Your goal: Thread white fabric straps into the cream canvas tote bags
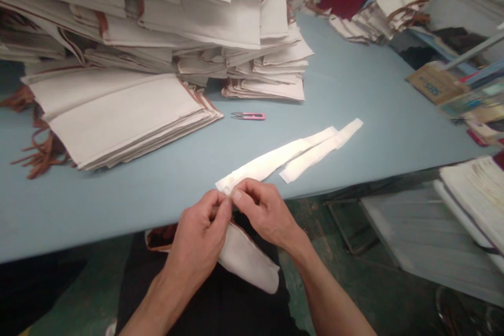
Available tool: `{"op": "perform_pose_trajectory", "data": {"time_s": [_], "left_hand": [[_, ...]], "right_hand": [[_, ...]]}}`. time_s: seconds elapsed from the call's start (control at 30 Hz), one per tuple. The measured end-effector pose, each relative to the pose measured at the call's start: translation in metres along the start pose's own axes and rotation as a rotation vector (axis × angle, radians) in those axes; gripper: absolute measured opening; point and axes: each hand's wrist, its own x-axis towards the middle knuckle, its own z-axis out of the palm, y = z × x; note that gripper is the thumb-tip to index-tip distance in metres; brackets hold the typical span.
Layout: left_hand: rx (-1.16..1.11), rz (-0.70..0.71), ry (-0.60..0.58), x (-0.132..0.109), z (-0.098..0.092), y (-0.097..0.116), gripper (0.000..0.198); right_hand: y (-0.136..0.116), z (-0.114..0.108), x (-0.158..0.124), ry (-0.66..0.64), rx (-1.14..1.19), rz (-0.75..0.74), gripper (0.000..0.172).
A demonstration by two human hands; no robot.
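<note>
Close together at the table's front edge, my left hand (202, 231) and my right hand (265, 210) are both closed in a pinch, fingertips almost meeting. A cream fabric piece (252, 260) with brown edging hangs from under my left hand over my lap, its upper end hidden by the fingers. Whatever lies between my right thumb and finger is too small to make out. Just beyond the fingertips lies a long white strip (271, 157), its near end beside them. A second white strip (315, 155) lies to its right on the table.
Pink-handled thread snips (249, 115) lie on the blue table (354, 94). A stack of cream fabric pieces (122, 110) with brown ties is at left, with taller piles (197, 21) behind it. A cardboard box (435, 83) stands at the right edge; papers (476, 194) lie below it.
</note>
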Motion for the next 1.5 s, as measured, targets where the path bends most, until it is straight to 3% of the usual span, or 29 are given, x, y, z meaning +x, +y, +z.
{"op": "perform_pose_trajectory", "data": {"time_s": [0.17, 0.83, 1.03, 1.23, 1.33, 1.43, 1.5], "left_hand": [[0.063, 0.01, 0.002, -0.003, -0.001, 0.003, 0.035], [-0.093, -0.142, 0.034, 0.0, 0.001, -0.006, 0.028], [-0.139, -0.196, 0.064, -0.003, 0.001, -0.007, 0.031], [-0.157, -0.24, 0.116, -0.018, -0.01, -0.012, 0.039], [-0.038, -0.154, 0.246, -0.031, -0.013, -0.013, 0.039], [0.144, 0.095, 0.342, -0.042, -0.01, -0.014, 0.028], [0.25, 0.275, 0.32, -0.043, -0.008, -0.015, 0.03]], "right_hand": [[-0.004, 0.0, 0.008, -0.018, -0.06, 0.086, 0.02], [0.003, 0.006, 0.002, 0.026, 0.096, 0.052, 0.01], [0.012, -0.001, 0.003, 0.039, 0.223, 0.056, 0.017], [0.017, -0.006, 0.004, 0.064, 0.265, 0.091, 0.019], [0.018, -0.002, 0.003, 0.068, 0.236, 0.095, 0.017], [0.015, 0.002, 0.002, 0.083, 0.195, 0.083, 0.016], [0.011, 0.003, 0.002, 0.101, 0.163, 0.065, 0.016]]}}
